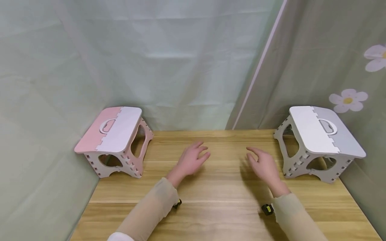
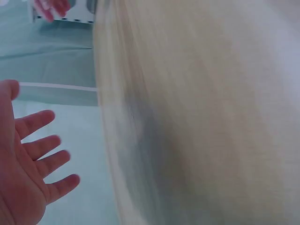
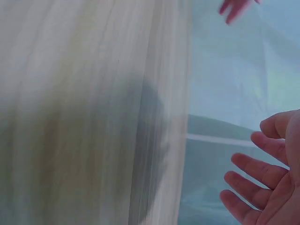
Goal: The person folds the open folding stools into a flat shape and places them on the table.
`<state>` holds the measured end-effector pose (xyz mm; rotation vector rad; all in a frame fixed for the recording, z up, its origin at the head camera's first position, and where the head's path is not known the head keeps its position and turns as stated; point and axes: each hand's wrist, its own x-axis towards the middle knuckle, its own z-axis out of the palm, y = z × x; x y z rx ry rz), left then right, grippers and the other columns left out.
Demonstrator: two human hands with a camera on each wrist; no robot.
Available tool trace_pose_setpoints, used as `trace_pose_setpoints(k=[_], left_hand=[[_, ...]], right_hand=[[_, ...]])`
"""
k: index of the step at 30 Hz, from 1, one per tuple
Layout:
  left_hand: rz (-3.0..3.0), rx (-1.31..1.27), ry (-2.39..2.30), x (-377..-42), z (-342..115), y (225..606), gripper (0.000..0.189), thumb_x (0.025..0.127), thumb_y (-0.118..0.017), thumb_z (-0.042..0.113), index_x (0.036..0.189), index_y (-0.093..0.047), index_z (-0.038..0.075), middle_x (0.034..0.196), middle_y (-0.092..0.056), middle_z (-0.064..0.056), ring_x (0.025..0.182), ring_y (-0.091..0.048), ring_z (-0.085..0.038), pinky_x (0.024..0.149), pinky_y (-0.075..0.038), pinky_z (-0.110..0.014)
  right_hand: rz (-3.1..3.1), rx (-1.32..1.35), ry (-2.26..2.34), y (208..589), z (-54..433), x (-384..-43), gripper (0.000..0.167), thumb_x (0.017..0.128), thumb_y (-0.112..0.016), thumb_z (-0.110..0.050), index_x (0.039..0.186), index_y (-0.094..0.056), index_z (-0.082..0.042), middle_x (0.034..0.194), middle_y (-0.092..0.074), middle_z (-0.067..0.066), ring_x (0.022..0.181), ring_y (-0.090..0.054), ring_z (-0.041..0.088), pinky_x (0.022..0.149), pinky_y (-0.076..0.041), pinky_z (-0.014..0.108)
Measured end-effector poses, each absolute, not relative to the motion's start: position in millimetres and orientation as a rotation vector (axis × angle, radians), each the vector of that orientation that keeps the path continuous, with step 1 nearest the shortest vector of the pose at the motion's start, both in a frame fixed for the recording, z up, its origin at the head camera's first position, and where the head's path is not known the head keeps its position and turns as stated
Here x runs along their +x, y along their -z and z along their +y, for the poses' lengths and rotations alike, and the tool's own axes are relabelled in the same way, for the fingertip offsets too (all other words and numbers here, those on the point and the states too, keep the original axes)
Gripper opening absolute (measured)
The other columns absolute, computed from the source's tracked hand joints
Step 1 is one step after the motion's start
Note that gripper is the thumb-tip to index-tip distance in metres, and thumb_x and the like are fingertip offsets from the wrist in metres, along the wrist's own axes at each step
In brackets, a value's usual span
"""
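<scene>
Both hands reach forward over a wooden table (image 1: pixel 217 190), with a gap between them. My left hand (image 1: pixel 193 159) is on the left of the middle, its fingers spread and holding nothing; the left wrist view shows its palm and loosely extended fingers (image 2: pixel 49 164). Across from it, my right hand (image 1: pixel 265 167) has relaxed, slightly bent fingers and an empty palm, seen also in the right wrist view with its fingers (image 3: pixel 253 187) apart. Nearest the left hand stands a pink and white folding step stool (image 1: pixel 117 134); a grey and white folding step stool (image 1: pixel 325 134) stands beyond the right hand.
Pale green curtains (image 1: pixel 169 67) hang behind the table and along its left side. Another curtain with white flowers (image 1: pixel 348 100) borders the right. Small black devices (image 1: pixel 267 209) sit under the wrists. The stools occupy the back left and back right corners.
</scene>
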<state>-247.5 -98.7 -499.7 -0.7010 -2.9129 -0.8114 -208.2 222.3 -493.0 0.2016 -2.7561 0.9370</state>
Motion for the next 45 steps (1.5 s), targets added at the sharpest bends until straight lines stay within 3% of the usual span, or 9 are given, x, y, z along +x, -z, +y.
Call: trace_pose_setpoints(k=[2, 6, 13, 20, 23, 27, 34, 40, 45], left_hand=[[-2.908, -0.690, 0.896, -239, -103, 499, 0.048, 0.112, -0.052, 0.044, 0.141, -0.069, 0.009, 0.160, -0.051, -0.016, 0.149, -0.046, -0.038, 0.122, -0.034, -0.056], [-2.896, -0.645, 1.045, -222, -113, 501, 0.043, 0.112, -0.054, 0.039, 0.136, -0.072, 0.008, 0.156, -0.057, -0.014, 0.146, -0.049, -0.036, 0.121, -0.036, -0.053], [-2.856, -0.626, 1.220, -198, -127, 504, 0.039, 0.112, -0.056, 0.036, 0.131, -0.075, 0.008, 0.146, -0.065, -0.012, 0.141, -0.055, -0.035, 0.119, -0.038, -0.054], [-2.837, -0.658, 1.340, -183, -136, 504, 0.039, 0.113, -0.055, 0.037, 0.131, -0.075, 0.008, 0.144, -0.067, -0.009, 0.139, -0.058, -0.031, 0.118, -0.041, -0.054], [-2.820, -0.667, 1.395, -178, -139, 504, 0.038, 0.113, -0.056, 0.034, 0.131, -0.075, 0.007, 0.142, -0.068, -0.010, 0.138, -0.059, -0.031, 0.117, -0.042, -0.054], [-2.808, -0.667, 1.441, -174, -142, 505, 0.037, 0.113, -0.057, 0.033, 0.131, -0.074, 0.006, 0.142, -0.068, -0.011, 0.137, -0.059, -0.030, 0.116, -0.043, -0.054], [-2.771, -0.645, 1.484, -174, -144, 503, 0.035, 0.112, -0.058, 0.031, 0.131, -0.074, 0.006, 0.139, -0.070, -0.005, 0.135, -0.060, -0.027, 0.113, -0.047, -0.053], [-2.762, -0.669, 1.466, -174, -146, 502, 0.034, 0.112, -0.058, 0.029, 0.131, -0.075, 0.006, 0.134, -0.073, -0.002, 0.130, -0.064, -0.023, 0.109, -0.050, -0.052], [-2.753, -0.713, 1.450, -172, -147, 499, 0.034, 0.113, -0.058, 0.028, 0.131, -0.075, 0.005, 0.132, -0.074, -0.003, 0.126, -0.066, -0.024, 0.106, -0.052, -0.052]], right_hand=[[-2.733, 0.175, -0.933, 491, 230, -199, 0.035, 0.109, -0.062, -0.026, 0.139, -0.071, -0.009, 0.102, -0.074, 0.020, 0.040, -0.034, 0.018, 0.047, -0.040, 0.038], [-2.697, 0.108, -0.925, 488, 245, -182, 0.033, 0.110, -0.061, -0.029, 0.133, -0.075, -0.011, 0.075, -0.062, 0.013, 0.037, -0.030, 0.009, 0.038, -0.032, 0.031], [-2.585, 0.026, -0.890, 488, 264, -164, 0.024, 0.106, -0.067, -0.022, 0.123, -0.079, -0.009, 0.106, -0.078, 0.020, 0.038, -0.035, 0.012, 0.043, -0.035, 0.032], [-2.383, -0.059, -0.825, 490, 283, -154, 0.014, 0.098, -0.075, -0.011, 0.108, -0.084, -0.007, 0.100, -0.080, 0.016, 0.078, -0.074, 0.034, 0.073, -0.040, 0.009], [-2.317, -0.115, -0.852, 490, 290, -151, 0.013, 0.096, -0.076, -0.010, 0.105, -0.084, -0.005, 0.098, -0.080, 0.017, 0.079, -0.072, 0.003, 0.073, -0.037, 0.002], [-2.254, -0.225, -0.891, 489, 298, -147, 0.013, 0.096, -0.076, -0.012, 0.102, -0.083, -0.004, 0.091, -0.080, 0.014, 0.074, -0.046, -0.030, 0.068, -0.038, 0.002], [-2.176, -0.436, -1.048, 489, 310, -146, 0.020, 0.097, -0.078, -0.021, 0.104, -0.078, -0.003, 0.084, -0.060, -0.034, 0.073, -0.055, -0.017, 0.065, -0.042, 0.004], [-2.188, -0.730, -1.069, 494, 318, -145, 0.036, 0.097, -0.076, -0.034, 0.111, -0.062, -0.004, 0.101, -0.056, -0.004, 0.089, -0.052, 0.008, 0.077, -0.036, 0.020], [-2.216, -0.821, -1.162, 496, 323, -148, 0.066, 0.096, -0.075, -0.042, 0.144, -0.048, -0.006, 0.132, -0.052, 0.011, 0.118, -0.050, 0.028, 0.095, -0.038, 0.032]])
